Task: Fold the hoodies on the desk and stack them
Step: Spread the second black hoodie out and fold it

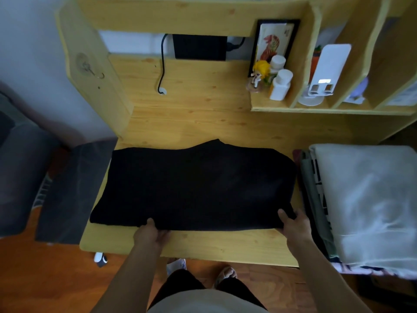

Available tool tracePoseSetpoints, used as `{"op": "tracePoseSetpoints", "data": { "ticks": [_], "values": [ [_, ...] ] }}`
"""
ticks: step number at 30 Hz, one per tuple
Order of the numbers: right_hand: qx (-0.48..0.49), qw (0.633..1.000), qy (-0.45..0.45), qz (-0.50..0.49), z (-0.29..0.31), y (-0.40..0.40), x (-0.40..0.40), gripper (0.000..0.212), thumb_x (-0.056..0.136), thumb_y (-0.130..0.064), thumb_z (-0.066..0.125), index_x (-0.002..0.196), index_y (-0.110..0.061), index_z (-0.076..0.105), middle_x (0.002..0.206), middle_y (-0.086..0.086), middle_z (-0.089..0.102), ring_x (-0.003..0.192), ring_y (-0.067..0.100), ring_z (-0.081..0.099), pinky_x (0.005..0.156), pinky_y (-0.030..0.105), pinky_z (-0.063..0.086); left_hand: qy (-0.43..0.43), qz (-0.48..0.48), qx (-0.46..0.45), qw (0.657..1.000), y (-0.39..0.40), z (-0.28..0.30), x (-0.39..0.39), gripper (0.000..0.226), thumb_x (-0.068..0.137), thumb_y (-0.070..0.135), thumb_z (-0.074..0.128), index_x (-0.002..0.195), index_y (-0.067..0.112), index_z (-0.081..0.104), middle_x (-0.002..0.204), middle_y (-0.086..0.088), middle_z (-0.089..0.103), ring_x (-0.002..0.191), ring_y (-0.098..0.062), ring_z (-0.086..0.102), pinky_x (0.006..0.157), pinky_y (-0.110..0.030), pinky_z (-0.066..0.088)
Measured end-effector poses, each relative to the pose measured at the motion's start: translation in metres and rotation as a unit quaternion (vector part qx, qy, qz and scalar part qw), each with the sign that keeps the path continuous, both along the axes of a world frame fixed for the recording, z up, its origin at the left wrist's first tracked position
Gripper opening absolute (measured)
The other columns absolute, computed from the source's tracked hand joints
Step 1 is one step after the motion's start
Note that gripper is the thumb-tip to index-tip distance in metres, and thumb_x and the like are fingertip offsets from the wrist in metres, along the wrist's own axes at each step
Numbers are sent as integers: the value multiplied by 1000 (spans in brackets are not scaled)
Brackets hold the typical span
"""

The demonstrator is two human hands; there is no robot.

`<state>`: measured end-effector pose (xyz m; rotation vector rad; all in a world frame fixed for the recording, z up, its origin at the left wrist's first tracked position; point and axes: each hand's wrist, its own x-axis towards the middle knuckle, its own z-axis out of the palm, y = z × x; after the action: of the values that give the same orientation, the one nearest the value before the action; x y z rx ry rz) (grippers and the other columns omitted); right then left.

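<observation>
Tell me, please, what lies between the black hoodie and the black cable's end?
Only bare wooden desk between the black hoodie and the cable end, per the head view.

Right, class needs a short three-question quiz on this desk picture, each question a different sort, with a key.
1. True or false: both hands grip the near edge of the black hoodie.
2. Where is the stack of folded clothes? A) left of the hoodie B) right of the hoodie C) on the shelf
3. Fill in: the black cable hangs over the back of the ____.

Key: 1 true, left hand and right hand both hold that edge; 2 B; 3 desk.
</observation>
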<state>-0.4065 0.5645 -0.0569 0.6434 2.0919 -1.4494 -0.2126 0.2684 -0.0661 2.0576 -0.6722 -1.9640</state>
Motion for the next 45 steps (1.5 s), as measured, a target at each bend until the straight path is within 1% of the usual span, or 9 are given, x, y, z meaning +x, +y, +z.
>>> {"op": "tracePoseSetpoints", "data": {
  "ticks": [4,7,11,14,16,22,31,35,45],
  "values": [
    [-50,998,-21,-12,-2,2,4,34,99,-15,63,131,-15,53,130,10,60,113,28,61,91,40,54,-113,-144,-47,982,-8,-11,17,35,107,32,50,111,-1,57,100,-23,67,81,-32,65,88,-50,57],
    [155,985,72,31,10,-12,11,53,95,-11,62,144,-12,42,144,17,45,128,39,46,101,47,42,-241,-272,-256,896,0,1,19,27,104,24,47,93,0,56,94,-17,62,81,-35,58,78,-44,52],
    [277,875,330,222,24,-56,4,57,96,-18,57,150,-15,40,157,14,29,142,35,25,117,52,24,-138,-511,-566,632,36,27,-31,21,101,34,51,113,23,65,116,-1,61,111,-23,58,90,-40,52],
    [310,799,337,389,10,-96,-37,61,103,-47,38,158,-27,23,167,6,10,153,31,1,124,50,4,-112,-662,-597,440,50,13,-98,53,104,51,34,153,33,41,162,-4,34,151,-30,27,121,-50,29],
    [354,760,294,459,-12,-114,-72,66,101,-60,22,160,-32,8,169,2,-4,153,31,-12,123,52,-5,-146,-717,-558,390,51,-10,-131,61,103,63,19,160,42,18,172,-1,9,158,-33,3,124,-60,10],
    [372,784,162,470,-62,-127,-123,72,98,-68,17,158,-39,-8,166,-8,-21,153,26,-17,123,50,-9,-232,-732,-413,491,41,-57,-159,66,94,76,1,153,55,-19,164,13,-31,151,-36,-31,114,-73,-13],
    [345,782,289,431,-38,-179,-13,57,104,-45,23,157,-25,29,167,5,15,154,29,6,124,52,7,-202,-720,-509,426,-9,-42,-146,57,102,62,24,158,48,18,169,4,14,151,-35,17,117,-57,15],
    [413,740,302,437,-64,-174,-10,60,103,-50,21,157,-24,30,166,7,20,153,31,12,124,51,8,-318,-670,-458,490,-133,-69,-85,64,100,69,6,159,47,-6,171,6,-11,157,-26,-10,126,-53,-2],
    [404,739,351,409,-61,-172,-11,53,102,-47,31,150,-26,44,161,3,35,150,24,23,124,44,11,-250,-668,-548,437,-151,-65,-7,66,101,57,19,160,29,28,167,-8,27,156,-30,17,125,-55,18]
  ]
}}
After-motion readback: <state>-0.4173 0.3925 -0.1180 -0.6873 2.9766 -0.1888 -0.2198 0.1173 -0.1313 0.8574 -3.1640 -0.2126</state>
